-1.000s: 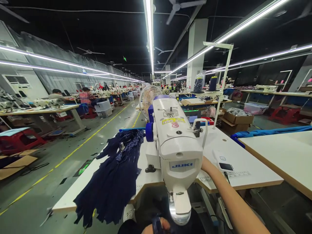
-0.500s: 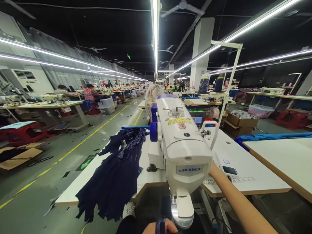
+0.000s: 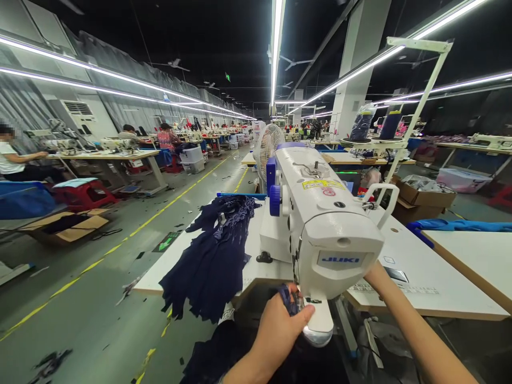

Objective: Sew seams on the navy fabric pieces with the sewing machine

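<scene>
A white JUKI sewing machine (image 3: pixel 340 229) fills the middle of the view, its narrow bed jutting toward me. My left hand (image 3: pixel 278 322) is closed on a small gathered piece of navy fabric (image 3: pixel 287 298) at the left side of the bed, close to the needle area. Its thumb lies over the top of the bed. My right hand (image 3: pixel 373 274) reaches behind the machine head from the right; only the wrist end shows and its fingers are hidden. A pile of navy fabric pieces (image 3: pixel 212 256) drapes over the table's left edge, and more dark cloth hangs below.
The white table (image 3: pixel 432 277) carries a phone (image 3: pixel 396 274) on the right. A thread stand (image 3: pixel 420 101) with dark cones rises behind. A fan (image 3: pixel 269 152) stands beyond the machine. Left of the aisle are a red stool (image 3: pixel 86 194), an open carton (image 3: pixel 70 226) and a seated person (image 3: pixel 18 154).
My left hand has risen from the lower edge to the machine's bed, with the navy fabric in it. The view has shifted, so the machine appears further right. My right arm stays behind the head.
</scene>
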A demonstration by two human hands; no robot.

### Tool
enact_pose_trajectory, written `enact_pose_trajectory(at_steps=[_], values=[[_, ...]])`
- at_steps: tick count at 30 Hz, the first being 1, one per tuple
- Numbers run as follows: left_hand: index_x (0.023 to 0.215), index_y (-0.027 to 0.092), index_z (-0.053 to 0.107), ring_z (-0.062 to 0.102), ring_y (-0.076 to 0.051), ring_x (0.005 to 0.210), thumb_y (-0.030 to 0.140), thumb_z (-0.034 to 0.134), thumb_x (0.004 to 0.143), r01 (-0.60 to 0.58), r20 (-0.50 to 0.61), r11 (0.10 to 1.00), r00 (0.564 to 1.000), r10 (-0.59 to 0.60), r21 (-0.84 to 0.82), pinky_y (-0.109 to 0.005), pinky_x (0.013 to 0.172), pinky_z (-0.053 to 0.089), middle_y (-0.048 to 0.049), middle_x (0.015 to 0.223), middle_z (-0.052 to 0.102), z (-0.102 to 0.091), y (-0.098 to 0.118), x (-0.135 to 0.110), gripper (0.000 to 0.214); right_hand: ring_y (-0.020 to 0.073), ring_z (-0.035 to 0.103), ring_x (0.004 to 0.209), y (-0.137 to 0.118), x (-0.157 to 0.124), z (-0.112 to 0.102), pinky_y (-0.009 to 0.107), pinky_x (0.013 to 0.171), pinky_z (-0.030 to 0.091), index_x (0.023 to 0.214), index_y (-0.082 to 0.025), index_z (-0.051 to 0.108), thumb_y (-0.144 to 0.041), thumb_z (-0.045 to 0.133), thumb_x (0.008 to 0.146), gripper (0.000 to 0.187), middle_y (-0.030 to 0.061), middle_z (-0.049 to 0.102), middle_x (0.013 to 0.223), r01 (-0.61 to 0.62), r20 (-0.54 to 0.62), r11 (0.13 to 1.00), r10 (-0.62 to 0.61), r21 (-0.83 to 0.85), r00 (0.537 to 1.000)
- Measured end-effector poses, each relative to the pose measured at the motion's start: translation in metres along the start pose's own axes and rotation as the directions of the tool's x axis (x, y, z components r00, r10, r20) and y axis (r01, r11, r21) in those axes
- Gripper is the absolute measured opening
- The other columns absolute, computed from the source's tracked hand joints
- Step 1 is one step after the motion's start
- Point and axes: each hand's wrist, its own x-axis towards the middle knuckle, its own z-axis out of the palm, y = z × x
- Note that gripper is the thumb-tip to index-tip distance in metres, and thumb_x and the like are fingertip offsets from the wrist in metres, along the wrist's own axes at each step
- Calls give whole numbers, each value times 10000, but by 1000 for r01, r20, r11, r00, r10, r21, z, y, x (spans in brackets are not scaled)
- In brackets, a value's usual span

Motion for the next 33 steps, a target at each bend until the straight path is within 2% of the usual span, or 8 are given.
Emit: enact_pose_trajectory(at_steps=[5, 9, 12, 17, 20, 22, 26, 33], values=[[804, 146, 647, 612, -239, 804, 363, 602, 788, -34, -58, 988, 998, 25, -150, -291, 748, 457, -68, 795, 680, 5, -3, 6, 222, 191, 636, 787, -39, -57, -10, 313, 735, 537, 1024, -213, 580, -434, 373, 907, 325, 60, 675, 880, -99, 87, 938, 74, 333, 993], [966, 139, 615, 610, -230, 850, 329, 601, 801, -51, -127, 939, 992, 8, -340, -316, 815, 463, -80, 870, 675, 11, -12, 8, 252, 151, 593, 752, -79, -102, 0, 255, 717, 517, 950, -223, 585, -473, 587, 815, 285, 19, 628, 831, -261, 240, 636, 121, 726, 963], [1006, 135, 601, 606, -217, 848, 368, 643, 790, -44, -37, 881, 999, 30, -472, -315, 818, 465, -83, 900, 668, 13, -18, 6, 321, 136, 585, 774, -94, -116, 11, 213, 705, 501, 904, -226, 596, -465, 635, 789, 268, 6, 623, 822, -282, 262, 589, 123, 757, 957], [892, 131, 616, 588, -199, 823, 393, 670, 775, -43, 4, 906, 999, 49, -421, -287, 774, 455, -58, 842, 651, 10, -21, 0, 292, 152, 618, 743, -95, -122, 19, 218, 672, 512, 851, -230, 614, -470, 623, 797, 245, 11, 646, 789, -224, 183, 699, 134, 680, 974], [890, 134, 621, 589, -193, 806, 386, 653, 788, -55, -5, 943, 998, 56, -329, -280, 765, 445, -59, 854, 656, 8, -18, -1, 274, 162, 622, 779, -91, -125, 21, 244, 699, 501, 862, -271, 643, -376, 577, 851, 124, 12, 660, 841, 48, -38, 872, -33, 487, 999], [897, 134, 625, 599, -206, 823, 370, 645, 794, -64, -10, 961, 998, 64, -268, -282, 769, 444, -67, 872, 663, 8, -14, -1, 258, 177, 611, 840, -87, -127, 23, 284, 752, 488, 932, -308, 658, -282, 555, 870, 123, 19, 647, 893, 270, -173, 919, -227, 289, 958], [890, 145, 641, 609, -222, 836, 343, 645, 787, -67, -32, 984, 998, 63, -165, -282, 767, 447, -61, 859, 673, 8, -7, -2, 224, 196, 592, 905, -76, -128, 28, 344, 816, 475, 1102, -297, 615, -125, 538, 856, 310, 46, 641, 954, 508, -228, 860, -484, 55, 845], [865, 153, 680, 618, -209, 776, 343, 659, 768, -44, -44, 992, 998, 39, -115, -268, 700, 454, -39, 812, 696, 8, 4, -2, 215, 204, 596, 931, -70, -123, 32, 353, 830, 474, 1147, -229, 592, -122, 530, 877, 296, 64, 665, 974, 614, -229, 788, -607, -48, 761]])
